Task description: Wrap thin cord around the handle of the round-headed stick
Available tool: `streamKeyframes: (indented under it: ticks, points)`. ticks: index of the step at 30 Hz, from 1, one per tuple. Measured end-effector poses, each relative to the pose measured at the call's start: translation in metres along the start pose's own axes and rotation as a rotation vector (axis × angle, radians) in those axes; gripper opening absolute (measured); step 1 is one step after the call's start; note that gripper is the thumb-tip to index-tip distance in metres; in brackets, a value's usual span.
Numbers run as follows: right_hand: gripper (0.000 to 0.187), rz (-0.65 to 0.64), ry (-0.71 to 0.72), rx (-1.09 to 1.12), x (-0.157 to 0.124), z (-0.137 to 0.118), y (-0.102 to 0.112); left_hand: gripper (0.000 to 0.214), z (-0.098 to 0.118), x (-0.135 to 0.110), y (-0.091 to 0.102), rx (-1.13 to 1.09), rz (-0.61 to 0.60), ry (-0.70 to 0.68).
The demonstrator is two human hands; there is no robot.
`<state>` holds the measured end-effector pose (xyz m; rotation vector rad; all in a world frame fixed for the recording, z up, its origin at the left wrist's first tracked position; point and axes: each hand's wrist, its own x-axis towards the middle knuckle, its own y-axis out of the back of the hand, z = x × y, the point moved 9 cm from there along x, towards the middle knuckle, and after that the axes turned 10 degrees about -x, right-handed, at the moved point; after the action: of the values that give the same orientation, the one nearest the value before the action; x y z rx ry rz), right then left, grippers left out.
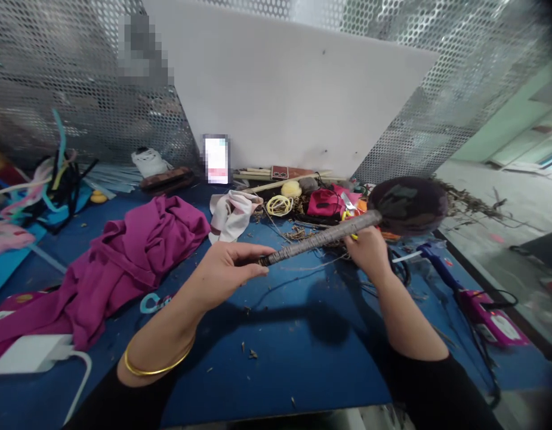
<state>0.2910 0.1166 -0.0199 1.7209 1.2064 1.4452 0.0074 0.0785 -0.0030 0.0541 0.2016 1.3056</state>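
Observation:
My left hand (226,266) pinches the lower end of a grey wrapped stick (320,237) between thumb and fingers. My right hand (369,248) grips the same stick further up, near its dark round head (407,205), which has dry twigs trailing off to the right. The stick is held tilted above the blue table (284,334). A gold bangle sits on my left wrist. Both sleeves are black.
A magenta cloth (136,257) lies at left, a white cloth (233,214) behind it. Yellow coil (279,205), pink pouch (324,203) and clutter sit at the back. A glue gun (477,304) with cable lies right. White charger (31,353) at lower left; a white board leans on mesh.

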Motion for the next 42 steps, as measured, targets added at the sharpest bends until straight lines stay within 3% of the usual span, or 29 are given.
streamKeyframes:
  ticks: [3, 5, 8, 10, 12, 15, 17, 21, 28, 33, 38, 40, 42]
  points:
    - [0.029, -0.101, 0.134, 0.361, -0.017, -0.06, -0.005, 0.035, -0.008, 0.0, -0.007, -0.089, 0.023, 0.051]
    - [0.037, -0.27, 0.205, 0.66, -0.036, -0.101, -0.015, 0.034, -0.012, 0.002, -0.013, -0.135, 0.007, 0.062]
    - [0.026, -0.387, 0.181, 0.9, -0.057, -0.134, -0.023, 0.033, -0.012, 0.003, -0.018, -0.165, -0.002, 0.04]
    - [0.017, -0.365, 0.114, 0.901, -0.061, -0.134, -0.024, 0.033, -0.012, 0.004, -0.019, -0.159, 0.011, 0.029]
    - [0.022, -0.252, 0.11, 0.827, -0.061, -0.128, -0.012, 0.035, -0.013, 0.004, -0.02, -0.14, 0.01, 0.026]
    - [0.014, -0.042, 0.257, 0.744, -0.062, -0.128, 0.017, 0.035, -0.013, 0.005, -0.023, -0.12, -0.016, 0.015]
    - [0.012, 0.006, 0.366, 0.773, -0.066, -0.134, 0.029, 0.036, -0.013, 0.006, -0.024, -0.117, -0.026, 0.013]
    - [0.017, -0.092, 0.453, 0.976, -0.072, -0.141, 0.03, 0.037, -0.015, 0.006, -0.026, -0.111, -0.051, 0.013]
    - [0.018, -0.206, 0.374, 1.196, -0.07, -0.141, 0.021, 0.032, -0.023, 0.007, -0.026, 0.007, -0.046, -0.004]
    - [0.017, -0.196, 0.375, 1.04, -0.073, -0.148, 0.026, 0.034, -0.023, 0.007, -0.026, 0.045, -0.031, -0.002]
    - [0.013, -0.039, 0.509, 0.756, -0.075, -0.156, 0.047, 0.037, -0.025, 0.007, -0.026, 0.09, -0.034, 0.029]
    - [0.014, -0.036, 0.515, 0.754, -0.073, -0.154, 0.048, 0.034, -0.027, 0.007, -0.03, 0.113, -0.057, 0.017]
    - [0.018, -0.11, 0.517, 0.877, -0.072, -0.154, 0.042, 0.03, -0.029, 0.006, -0.035, 0.14, -0.081, -0.005]
